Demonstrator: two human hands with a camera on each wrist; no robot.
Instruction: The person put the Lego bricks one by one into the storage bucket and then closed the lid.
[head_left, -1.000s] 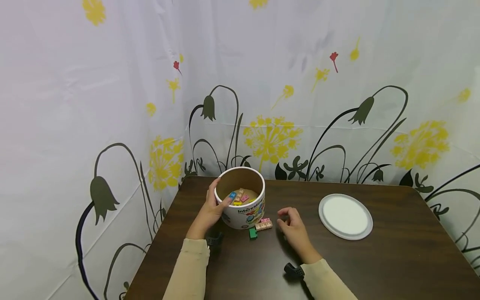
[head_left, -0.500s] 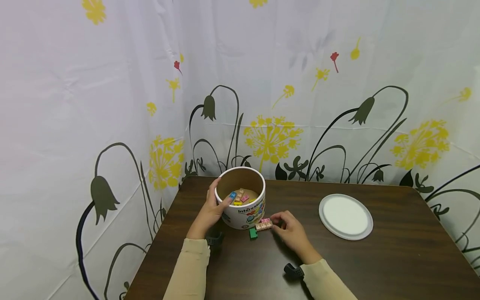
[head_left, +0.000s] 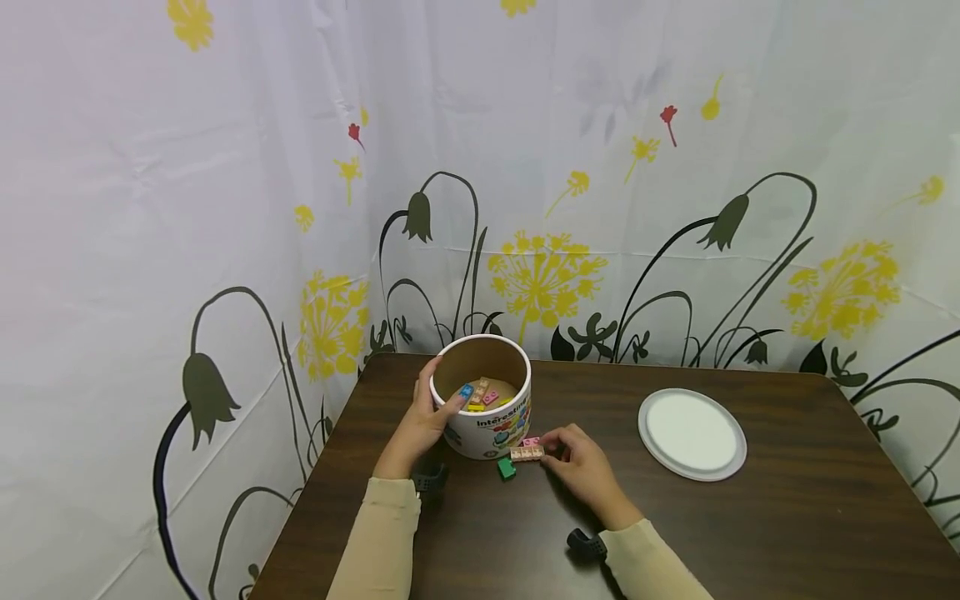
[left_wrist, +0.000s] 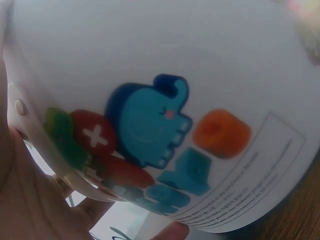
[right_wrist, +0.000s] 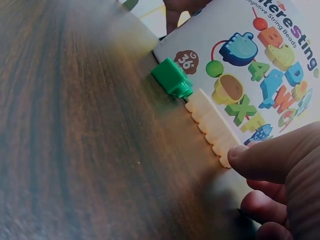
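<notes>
At the back left of the table stands a white printed bucket (head_left: 487,437) with several colourful bricks (head_left: 480,392) inside. My left hand (head_left: 420,425) grips the bucket's left side, thumb at the rim; in the left wrist view, the bucket's printed wall (left_wrist: 150,125) fills most of the picture. Against the bucket's base lie a peach brick (head_left: 527,453), a pink brick (head_left: 531,442) and a green brick (head_left: 506,468). My right hand (head_left: 585,467) pinches the right end of the peach brick (right_wrist: 212,122), thumb in front. The pink brick is partly hidden behind it.
A round white lid (head_left: 692,434) lies on the brown table (head_left: 810,483), to the right of my right hand. Behind the table hangs a flower-printed curtain (head_left: 637,292). A black wrist device (head_left: 587,546) sits at my right sleeve.
My right hand has moved left to the peach brick and taken its right end. The peach brick has shifted slightly and the green brick has turned a little. My left hand has stayed put.
</notes>
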